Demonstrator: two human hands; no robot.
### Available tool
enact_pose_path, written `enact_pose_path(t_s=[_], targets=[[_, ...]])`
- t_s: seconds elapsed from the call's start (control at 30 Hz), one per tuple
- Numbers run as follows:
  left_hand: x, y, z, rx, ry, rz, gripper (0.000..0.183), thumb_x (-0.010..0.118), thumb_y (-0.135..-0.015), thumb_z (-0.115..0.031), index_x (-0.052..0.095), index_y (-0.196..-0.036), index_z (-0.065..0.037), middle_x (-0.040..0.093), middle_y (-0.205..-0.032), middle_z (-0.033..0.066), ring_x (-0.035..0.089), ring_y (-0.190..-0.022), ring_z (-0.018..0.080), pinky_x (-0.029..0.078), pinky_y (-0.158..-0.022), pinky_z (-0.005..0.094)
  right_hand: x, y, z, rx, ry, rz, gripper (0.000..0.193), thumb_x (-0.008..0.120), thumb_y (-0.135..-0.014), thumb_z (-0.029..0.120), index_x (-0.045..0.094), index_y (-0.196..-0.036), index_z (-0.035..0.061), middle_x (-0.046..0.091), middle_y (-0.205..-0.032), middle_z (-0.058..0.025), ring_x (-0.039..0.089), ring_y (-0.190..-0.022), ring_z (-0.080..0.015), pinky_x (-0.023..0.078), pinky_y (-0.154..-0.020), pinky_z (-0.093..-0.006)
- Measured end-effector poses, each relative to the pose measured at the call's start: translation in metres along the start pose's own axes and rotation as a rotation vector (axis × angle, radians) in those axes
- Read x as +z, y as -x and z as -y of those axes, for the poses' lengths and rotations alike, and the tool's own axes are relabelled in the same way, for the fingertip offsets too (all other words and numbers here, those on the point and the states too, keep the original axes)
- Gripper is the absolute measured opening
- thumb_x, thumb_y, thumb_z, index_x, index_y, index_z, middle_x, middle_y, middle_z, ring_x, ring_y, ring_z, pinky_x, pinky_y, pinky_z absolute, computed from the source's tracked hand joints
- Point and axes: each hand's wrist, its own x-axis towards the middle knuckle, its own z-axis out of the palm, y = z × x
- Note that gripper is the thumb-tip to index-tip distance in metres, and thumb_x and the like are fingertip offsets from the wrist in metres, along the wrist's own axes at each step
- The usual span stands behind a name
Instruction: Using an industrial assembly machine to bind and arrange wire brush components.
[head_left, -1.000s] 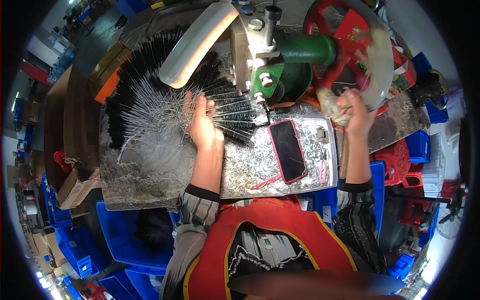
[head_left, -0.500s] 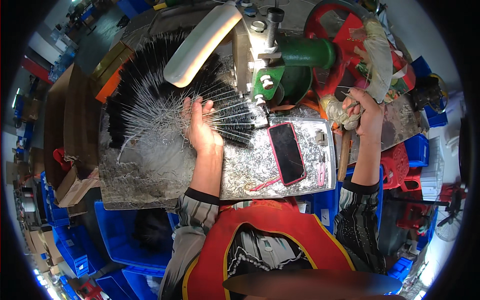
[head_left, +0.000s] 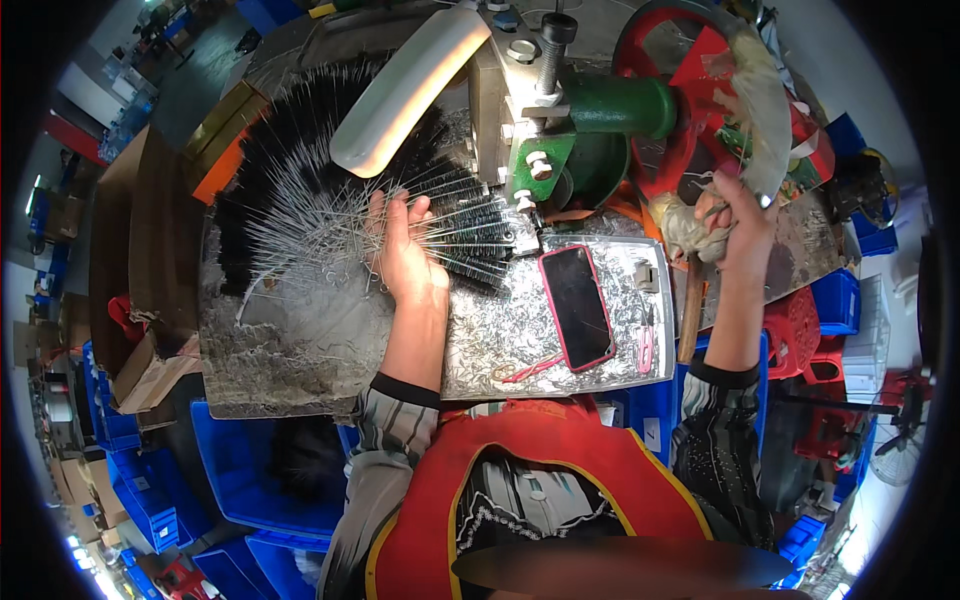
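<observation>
A fan of thin tube brushes (head_left: 468, 226), with black bristles and bare wire stems, spreads from my left hand (head_left: 412, 255) toward the press. The fingers of that hand are curled around the stems, palm partly up. Left of it lies a big heap of similar brushes (head_left: 310, 215), stems crossing and small loops at some ends. The bristle ends nearest the press reach the metal block at its foot. My right hand (head_left: 738, 228) is wrapped around the cloth-bound handle (head_left: 690, 232) on the red wheel (head_left: 640, 50) of the green hand press (head_left: 625, 108).
A white lamp (head_left: 408, 92) hangs over the heap. A metal-littered tray (head_left: 490, 345) holds a phone in a pink case (head_left: 578, 308) and pink-handled snips (head_left: 645, 350). A wooden stick (head_left: 690, 310) hangs below the handle. Cardboard (head_left: 150, 230) stands left; blue bins (head_left: 230, 470) sit below the bench.
The whole view has shifted slightly to the right. Both hands keep their places on the stems and the wheel handle.
</observation>
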Motion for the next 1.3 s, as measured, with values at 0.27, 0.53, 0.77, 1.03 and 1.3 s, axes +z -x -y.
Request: enact_pose_path(t_s=[0.27, 0.53, 0.77, 1.03, 1.3], targets=[[-0.003, -0.003, -0.01, -0.2, -0.035, 0.05, 0.029, 0.055, -0.08, -0.014, 0.046, -0.102, 0.003, 0.055, -0.095, 0.0156, 0.056, -0.085, 0.0225, 0.045, -0.076, 0.0298, -0.011, -0.004, -0.089, -0.225, -0.159, 0.129, 0.012, 0.055, -0.076, 0.009, 0.056, -0.079, -0.0017, 0.057, -0.068, -0.0066, 0.052, -0.055, -0.0095, 0.039, -0.048, -0.0175], [-0.01, 0.0, -0.029, -0.298, -0.238, 0.31, 0.023, 0.059, -0.071, 0.002, 0.052, -0.093, 0.001, 0.059, -0.084, 0.0127, 0.058, -0.076, 0.0176, 0.049, -0.067, 0.0251, -0.011, -0.005, -0.089, -0.234, -0.077, 0.109, 0.014, 0.053, -0.077, 0.012, 0.057, -0.078, -0.0012, 0.057, -0.069, -0.007, 0.052, -0.055, -0.0095, 0.038, -0.046, -0.0171], [-0.013, 0.003, -0.022, -0.237, -0.206, 0.192, 0.017, 0.059, -0.071, 0.002, 0.054, -0.087, -0.001, 0.059, -0.079, 0.0093, 0.058, -0.069, 0.015, 0.047, -0.055, 0.0217, -0.006, 0.0, -0.077, -0.181, -0.108, 0.091, 0.014, 0.055, -0.075, 0.011, 0.057, -0.08, -0.0026, 0.058, -0.069, -0.0089, 0.052, -0.054, -0.0102, 0.037, -0.045, -0.0188], [-0.014, 0.003, -0.021, -0.181, -0.163, 0.106, 0.011, 0.058, -0.073, 0.0, 0.055, -0.084, -0.003, 0.059, -0.074, 0.0076, 0.057, -0.064, 0.0144, 0.047, -0.052, 0.0222, -0.002, -0.001, 0.003, -0.002, 0.06, 0.047, 0.019, 0.054, -0.07, 0.012, 0.05, -0.057, 0.0004, 0.048, -0.051, -0.0089, 0.043, -0.041, -0.0132, 0.034, -0.043, -0.0237], [-0.013, 0.001, -0.016, -0.147, -0.112, 0.111, 0.01, 0.057, -0.074, 0.001, 0.054, -0.083, -0.002, 0.057, -0.075, 0.0078, 0.056, -0.065, 0.0149, 0.048, -0.056, 0.0231, -0.014, -0.007, -0.017, 0.101, -0.048, 0.017, 0.011, 0.059, -0.067, 0.009, 0.056, -0.07, -0.0015, 0.053, -0.054, -0.0091, 0.045, -0.041, -0.0116, 0.035, -0.039, -0.0226]])
